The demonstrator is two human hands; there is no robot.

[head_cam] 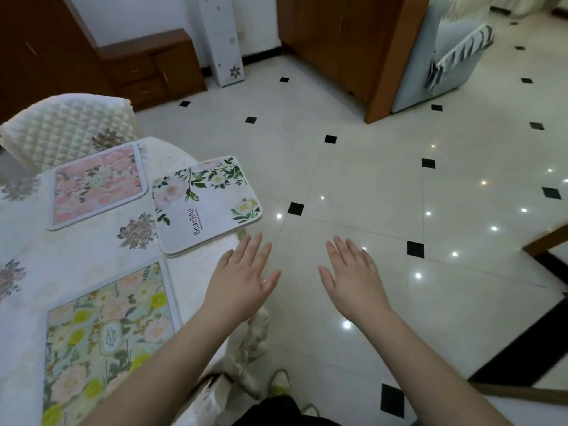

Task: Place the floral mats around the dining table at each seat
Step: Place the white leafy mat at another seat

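Note:
Three floral mats lie on the dining table (pixel 92 259), which has a white flowered cloth. A pink rose mat (pixel 98 186) sits at the far side by a chair. A white mat (pixel 206 204) with green leaves and the word "Beautiful" rests at the table's right edge, overhanging it a little; it looks like a second mat lies under it. A yellow-green mat (pixel 107 339) lies nearest me. My left hand (pixel 242 281) hovers flat with fingers straight, just short of the white mat. My right hand (pixel 353 278) is spread open over the floor. Neither holds anything.
A chair (pixel 67 130) with a quilted cream cover stands at the table's far side. A glossy tiled floor (pixel 399 186) with black diamonds stretches right. Wooden cabinets (pixel 153 69) and a wardrobe (pixel 347 47) line the back. My shoes (pixel 279 379) show below.

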